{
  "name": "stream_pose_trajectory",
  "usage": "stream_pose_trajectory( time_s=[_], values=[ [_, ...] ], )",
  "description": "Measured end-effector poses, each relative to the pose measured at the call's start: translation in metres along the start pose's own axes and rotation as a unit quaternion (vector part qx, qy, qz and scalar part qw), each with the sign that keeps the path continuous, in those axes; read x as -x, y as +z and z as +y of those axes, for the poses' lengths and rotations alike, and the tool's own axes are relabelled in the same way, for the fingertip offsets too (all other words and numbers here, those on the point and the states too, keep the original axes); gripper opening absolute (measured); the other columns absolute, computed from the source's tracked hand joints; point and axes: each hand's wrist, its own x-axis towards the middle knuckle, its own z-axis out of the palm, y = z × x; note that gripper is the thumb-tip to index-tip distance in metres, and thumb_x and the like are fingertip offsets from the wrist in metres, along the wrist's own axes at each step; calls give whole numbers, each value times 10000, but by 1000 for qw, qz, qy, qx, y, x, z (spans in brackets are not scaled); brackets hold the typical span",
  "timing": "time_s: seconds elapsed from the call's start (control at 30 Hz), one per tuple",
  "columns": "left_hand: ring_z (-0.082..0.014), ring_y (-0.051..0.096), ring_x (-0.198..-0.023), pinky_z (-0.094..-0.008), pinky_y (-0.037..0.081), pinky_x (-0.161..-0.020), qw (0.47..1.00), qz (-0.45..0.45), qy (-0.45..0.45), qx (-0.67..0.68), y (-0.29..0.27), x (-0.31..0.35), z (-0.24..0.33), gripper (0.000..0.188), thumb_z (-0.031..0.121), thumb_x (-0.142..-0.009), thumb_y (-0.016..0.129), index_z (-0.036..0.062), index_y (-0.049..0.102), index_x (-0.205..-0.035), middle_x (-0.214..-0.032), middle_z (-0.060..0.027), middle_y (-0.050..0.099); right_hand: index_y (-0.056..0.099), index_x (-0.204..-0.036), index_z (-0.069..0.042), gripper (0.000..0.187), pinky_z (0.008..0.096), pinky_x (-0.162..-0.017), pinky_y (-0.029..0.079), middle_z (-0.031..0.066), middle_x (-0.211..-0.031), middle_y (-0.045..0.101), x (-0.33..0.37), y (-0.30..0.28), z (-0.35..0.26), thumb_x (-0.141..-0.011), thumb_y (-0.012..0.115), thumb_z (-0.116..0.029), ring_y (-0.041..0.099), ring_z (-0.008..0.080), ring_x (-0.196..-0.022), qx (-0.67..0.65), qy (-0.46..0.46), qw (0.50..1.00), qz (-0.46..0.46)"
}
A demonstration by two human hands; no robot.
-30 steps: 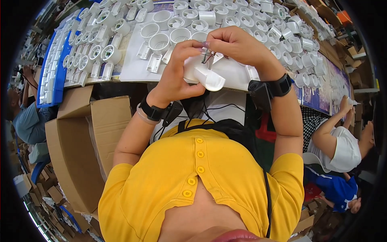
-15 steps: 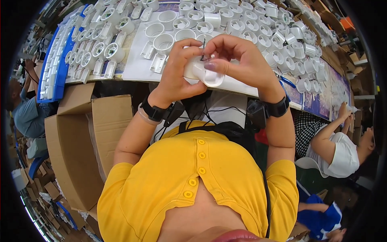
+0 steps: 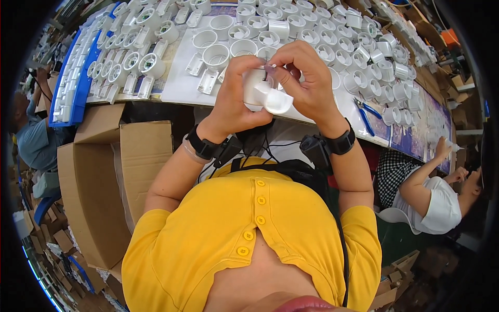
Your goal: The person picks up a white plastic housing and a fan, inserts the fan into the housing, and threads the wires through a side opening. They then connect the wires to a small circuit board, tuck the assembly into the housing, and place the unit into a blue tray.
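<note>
Above the table's near edge, my left hand (image 3: 228, 101) is closed around a white plastic housing (image 3: 279, 101), a round cup with a short rounded arm toward me. From the cup rises a thin dark wire (image 3: 265, 76). My right hand (image 3: 306, 80) pinches thumb and forefinger at the wire's upper end, beside my left fingertips. The exact grip point is partly hidden by the fingers. Just beyond my hands stand larger white cups (image 3: 215, 56) with slotted bottoms.
Rows of white housings (image 3: 140, 62) stand left, beside a blue tray (image 3: 88, 86) of white parts. Many white fan cups (image 3: 340, 57) fill the right. Blue-handled cutters (image 3: 368, 114) lie near the edge. An open cardboard box (image 3: 99, 197) is at left; a co-worker (image 3: 429, 200) sits right.
My right hand has shifted a little left and upward, its fingertips now pinched at the wire's upper end. The right forearm has drawn inward, uncovering the cutters. My left hand keeps holding the housing.
</note>
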Motion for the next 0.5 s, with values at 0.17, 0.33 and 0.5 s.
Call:
stream_pose_trajectory(
  time_s=[0.17,0.33,0.5],
  values=[
    [-275,502,-1084,-358,426,-921,1000,-3,-11,-22,-7,-5,-1,711,101,-572,782,95,449,-1201,-1155,-125,476,635,-889,-36,86,222,-624,414,32,-882,591,0,3,1,-814,660,-2,512,108,-739,-32,19,999,17],
    [-249,488,-1112,-343,417,-944,998,-38,40,-41,-10,-5,-6,769,30,-608,809,96,379,-1242,-1204,-134,439,637,-895,-28,84,226,-665,425,43,-919,594,2,7,5,-819,666,-10,519,106,-760,-40,16,999,15],
    [-251,485,-1124,-340,416,-947,997,-40,43,-46,-10,-10,-7,755,30,-639,809,102,374,-1252,-1219,-132,431,635,-923,-19,84,223,-702,439,68,-984,593,7,14,11,-842,655,-17,535,112,-802,-83,45,995,38]
  ],
)
